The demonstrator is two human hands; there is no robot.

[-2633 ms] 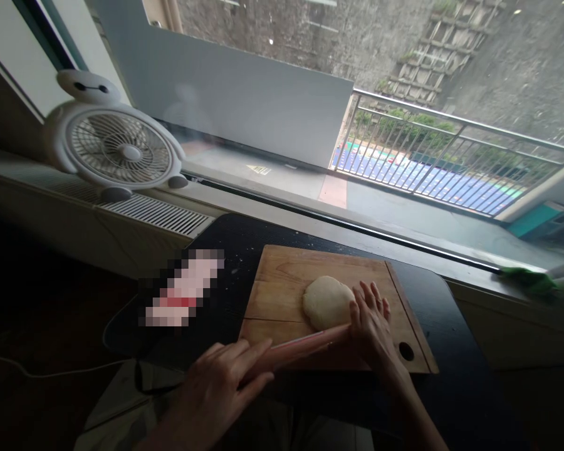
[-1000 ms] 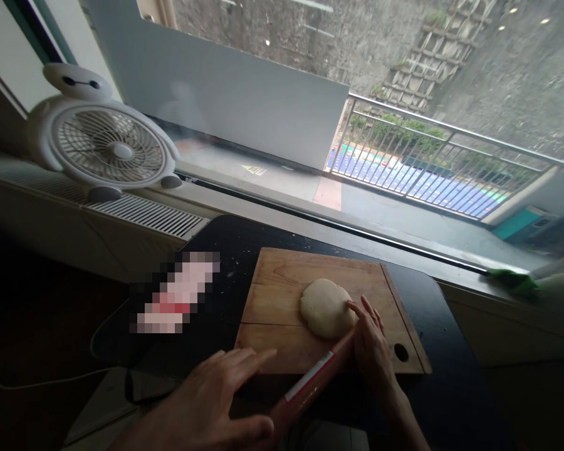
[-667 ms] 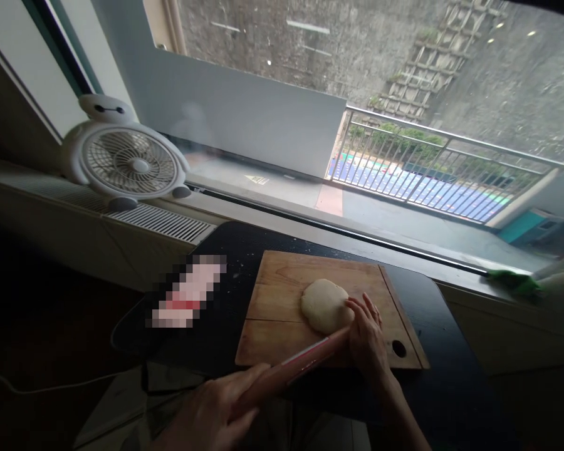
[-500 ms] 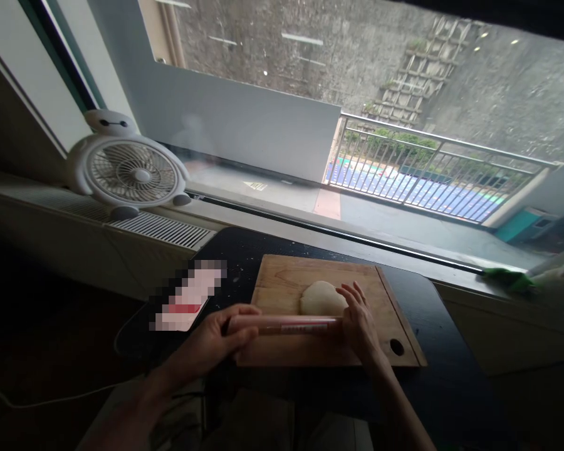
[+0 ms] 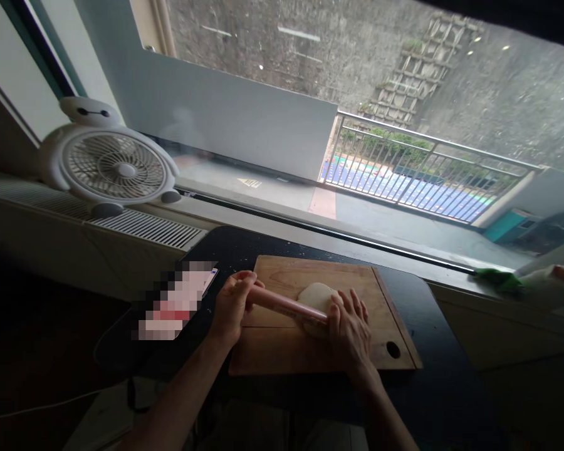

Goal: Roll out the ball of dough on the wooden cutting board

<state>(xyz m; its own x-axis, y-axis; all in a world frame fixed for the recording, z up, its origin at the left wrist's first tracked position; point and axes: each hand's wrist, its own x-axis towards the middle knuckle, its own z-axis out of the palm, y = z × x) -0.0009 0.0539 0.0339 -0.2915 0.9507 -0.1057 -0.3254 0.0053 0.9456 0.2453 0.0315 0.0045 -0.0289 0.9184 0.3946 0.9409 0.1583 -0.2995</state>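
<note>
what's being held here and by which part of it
A pink rod: the left hand grips its left end; the right hand covers the other end, its grip there hidden.

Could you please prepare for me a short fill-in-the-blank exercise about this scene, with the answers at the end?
1. In this view, the pink roller crosses in front of the pale ____.
2. One end of the roller is gripped by the person's ____.
3. The hole in the board is nearer to the person's ____.
4. The fan by the window is mostly ____ in colour.

Missing words: dough; left hand; right hand; white.
</note>
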